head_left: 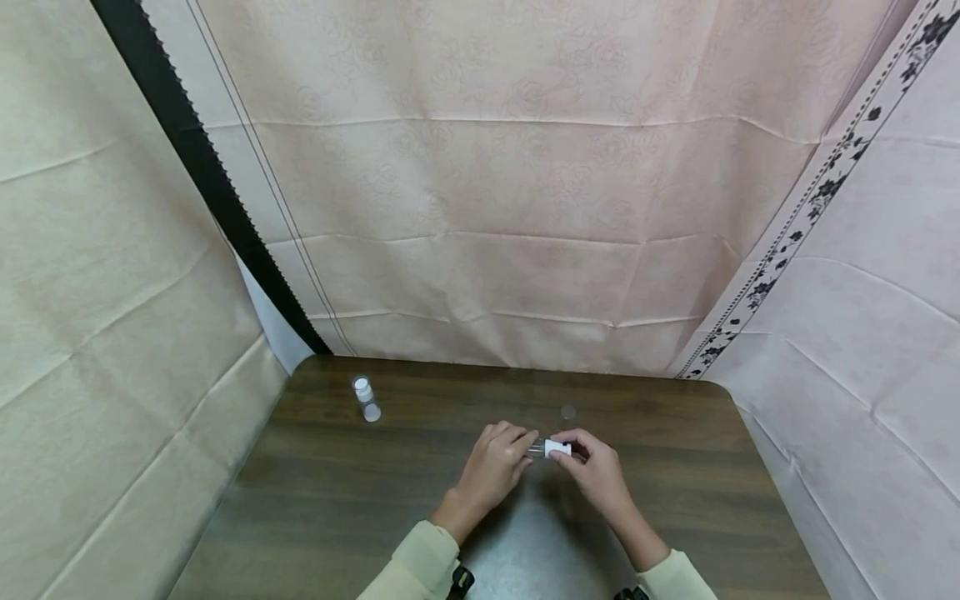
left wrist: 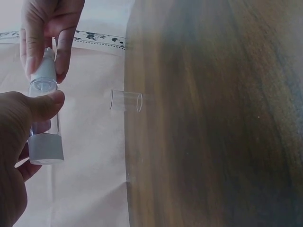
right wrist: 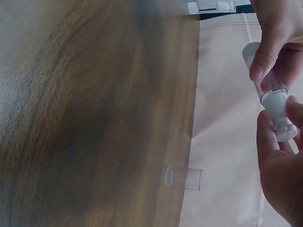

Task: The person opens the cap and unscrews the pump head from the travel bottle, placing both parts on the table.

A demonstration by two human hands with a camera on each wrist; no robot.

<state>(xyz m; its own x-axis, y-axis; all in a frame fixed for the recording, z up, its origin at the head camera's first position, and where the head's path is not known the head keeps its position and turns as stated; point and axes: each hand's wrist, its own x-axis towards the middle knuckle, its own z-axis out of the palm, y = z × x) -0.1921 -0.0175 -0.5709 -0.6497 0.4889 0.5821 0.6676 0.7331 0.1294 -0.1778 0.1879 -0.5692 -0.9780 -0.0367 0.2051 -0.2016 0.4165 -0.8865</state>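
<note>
Above one table point(head_left: 322, 500) bearing one clear cylinder point(left wrist: 126, 101) and one upright bottle point(head_left: 367, 398), two hands point(head_left: 491, 463) point(head_left: 597, 472) pinch another bottle point(head_left: 557, 448).

Cap point(head_left: 567, 412) behind held bottle point(head_left: 551, 448)

Transparent, cylindrical plastic bottle point(left wrist: 53, 124), held sideways between left hand point(head_left: 495, 462) and right hand point(head_left: 597, 473); white collar point(left wrist: 45, 71) at right end, pale opaque band point(left wrist: 46, 147) at left end.

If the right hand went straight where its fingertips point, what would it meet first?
Probably the left hand, which grips the same pump bottle, though the depth between them is unclear.
</note>
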